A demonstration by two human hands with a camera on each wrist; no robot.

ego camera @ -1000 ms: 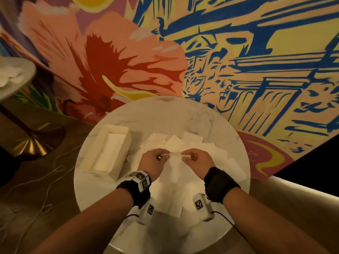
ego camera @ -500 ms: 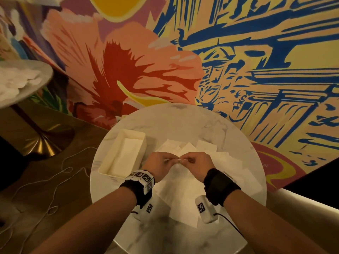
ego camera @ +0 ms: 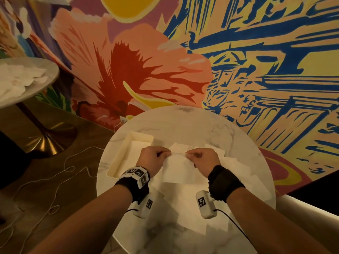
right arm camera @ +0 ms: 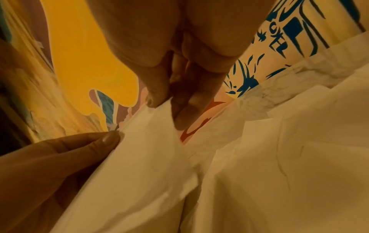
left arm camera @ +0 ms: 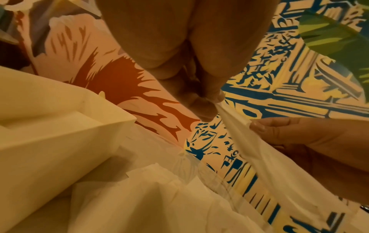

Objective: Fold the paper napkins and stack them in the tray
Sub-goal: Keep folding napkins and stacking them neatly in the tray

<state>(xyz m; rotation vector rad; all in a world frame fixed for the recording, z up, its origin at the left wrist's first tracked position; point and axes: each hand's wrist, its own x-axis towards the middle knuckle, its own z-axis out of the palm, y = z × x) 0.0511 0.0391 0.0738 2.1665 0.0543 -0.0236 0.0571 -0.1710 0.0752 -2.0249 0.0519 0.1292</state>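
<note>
Napkin (ego camera: 178,166) paper, white and thin, is held up over the round marble table (ego camera: 211,129) by its top edge, which is stretched taut between the two hands while the rest hangs down toward the person. One upper corner is pinched by the left hand (ego camera: 153,159) between thumb and curled fingers, as is shown closely in the left wrist view, where the sheet (left arm camera: 257,157) is seen running down from the fingertips (left arm camera: 203,110). The other upper corner is pinched by the right hand (ego camera: 201,159) in the same manner; in the right wrist view the paper (right arm camera: 151,149) is gripped between thumb and forefinger, and the left hand's thumb (right arm camera: 95,143) is seen pressed on the near edge. Whether the held sheet is single or already doubled cannot be told for certain from the dim light.

Loose napkins (ego camera: 236,167) are spread flat across the table beneath and beyond the hands, overlapping one another. A cream rectangular tray (ego camera: 119,158) is set on the left part of the table, just beside the left hand, and a pale folded napkin (ego camera: 136,149) is laid flat inside it. Black wrist straps are worn on both forearms. A painted mural (ego camera: 183,61) of a red flower and blue linework is seen behind the table, and a second table (ego camera: 27,79) bearing a white heap stands well apart at the far left.
</note>
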